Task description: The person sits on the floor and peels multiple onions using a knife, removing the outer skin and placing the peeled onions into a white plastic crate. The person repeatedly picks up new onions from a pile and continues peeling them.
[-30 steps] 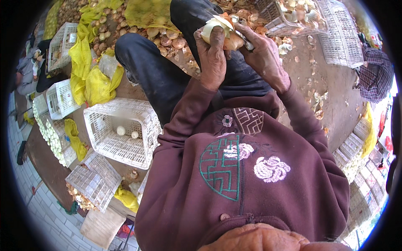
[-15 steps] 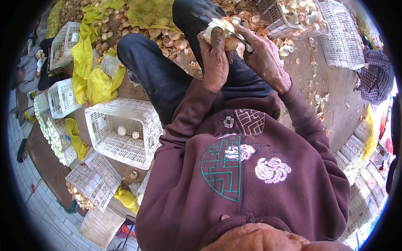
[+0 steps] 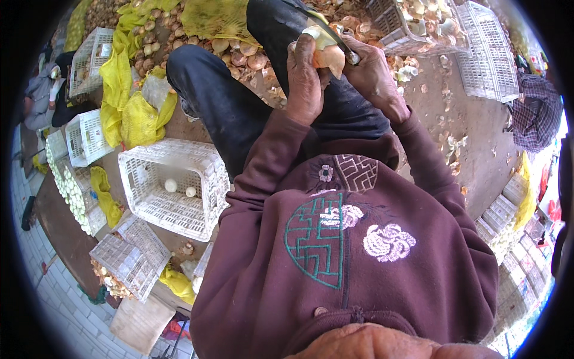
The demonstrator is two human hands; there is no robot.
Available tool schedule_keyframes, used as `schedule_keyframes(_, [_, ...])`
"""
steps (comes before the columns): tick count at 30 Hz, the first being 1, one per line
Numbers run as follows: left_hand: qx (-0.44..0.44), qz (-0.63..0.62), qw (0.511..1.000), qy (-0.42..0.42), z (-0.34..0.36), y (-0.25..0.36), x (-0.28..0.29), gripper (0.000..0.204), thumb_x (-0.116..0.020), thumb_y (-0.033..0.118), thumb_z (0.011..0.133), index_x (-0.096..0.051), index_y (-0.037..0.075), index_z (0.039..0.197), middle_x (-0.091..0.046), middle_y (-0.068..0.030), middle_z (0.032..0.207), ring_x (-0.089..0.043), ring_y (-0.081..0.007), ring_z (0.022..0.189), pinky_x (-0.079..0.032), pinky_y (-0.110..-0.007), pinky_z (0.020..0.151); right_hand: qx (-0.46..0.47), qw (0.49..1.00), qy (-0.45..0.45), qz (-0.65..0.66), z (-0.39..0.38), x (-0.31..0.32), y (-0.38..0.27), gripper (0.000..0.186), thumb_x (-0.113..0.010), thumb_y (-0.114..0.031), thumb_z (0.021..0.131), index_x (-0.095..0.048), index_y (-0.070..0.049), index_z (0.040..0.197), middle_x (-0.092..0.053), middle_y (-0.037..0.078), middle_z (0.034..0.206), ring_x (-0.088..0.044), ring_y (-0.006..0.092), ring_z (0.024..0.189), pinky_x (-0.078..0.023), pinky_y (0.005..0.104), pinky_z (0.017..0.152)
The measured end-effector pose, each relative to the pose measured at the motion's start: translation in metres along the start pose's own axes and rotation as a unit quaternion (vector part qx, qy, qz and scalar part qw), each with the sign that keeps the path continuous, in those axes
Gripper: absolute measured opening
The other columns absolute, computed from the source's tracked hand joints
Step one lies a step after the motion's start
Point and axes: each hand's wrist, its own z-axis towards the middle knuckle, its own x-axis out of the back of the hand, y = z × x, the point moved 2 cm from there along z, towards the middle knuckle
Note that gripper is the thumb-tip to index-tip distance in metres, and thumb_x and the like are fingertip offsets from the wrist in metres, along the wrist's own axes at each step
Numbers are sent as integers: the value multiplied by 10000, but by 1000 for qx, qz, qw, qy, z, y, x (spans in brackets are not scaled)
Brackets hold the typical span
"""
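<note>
Above my right knee, my left hand is closed around an onion, whose white flesh shows at the top. A loose flap of brown skin hangs from it between my hands. My right hand grips a knife, its dark blade running up along the onion's right side. The knife's handle end sticks out by my right fingers. Below and left of my legs, a white plastic crate holds two peeled onions.
Unpeeled onions and loose skins lie beyond my knees. A crate with peelings stands far right, beside another white crate. Yellow mesh bags lie left. One person sits far left; another in checked clothing is far right.
The knife has swung upward, so more of its blade shows above the onion. A larger flap of skin now hangs from the onion. Both hands have shifted slightly.
</note>
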Motion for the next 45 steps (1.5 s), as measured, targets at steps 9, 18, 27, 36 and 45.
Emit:
schedule_keyframes(9, [95, -38, 994, -47, 10, 4, 12, 422, -396, 479, 952, -517, 113, 1126, -564, 8, 893, -508, -50, 634, -328, -169, 450, -202, 923, -105, 311, 1, 28, 9, 327, -564, -250, 894, -601, -83, 1173, -614, -33, 765, -533, 41, 570, -437, 219, 480])
schedule_keyframes(18, [60, -4, 997, -52, 4, 11, 0, 240, -543, 275, 919, -440, 120, 1071, -532, 3, 909, -521, -50, 697, -422, -182, 528, -134, 965, 37, 221, 6, 17, -31, 237, -693, -238, 807, -660, -20, 893, -607, -7, 733, -554, 65, 673, -441, 220, 567])
schedule_keyframes(27, [107, -95, 974, -176, 12, 26, -12, 393, -586, 241, 896, -410, 73, 1205, -506, -45, 1109, -519, -107, 998, -453, -258, 862, 153, 965, 192, 93, 15, 34, -29, 190, -674, -160, 826, -653, 7, 914, -569, -18, 645, -515, 53, 543, -408, 219, 487])
schedule_keyframes(36, [77, -32, 986, -146, 23, 21, -24, 303, -600, 183, 900, -474, 66, 1149, -570, -28, 981, -565, -68, 843, -483, -196, 662, 47, 972, 228, 19, 24, 57, 16, 245, -665, -216, 812, -649, -56, 997, -658, 27, 761, -602, 105, 618, -491, 277, 571])
schedule_keyframes(45, [-152, 323, 909, -214, 45, 27, -37, 438, -699, 147, 792, -452, 53, 1142, -616, -103, 948, -636, -176, 771, -540, -274, 713, -212, 957, 194, -18, 20, 130, 89, 277, -643, -298, 851, -654, -87, 1029, -671, 29, 765, -547, 46, 596, -401, 202, 502])
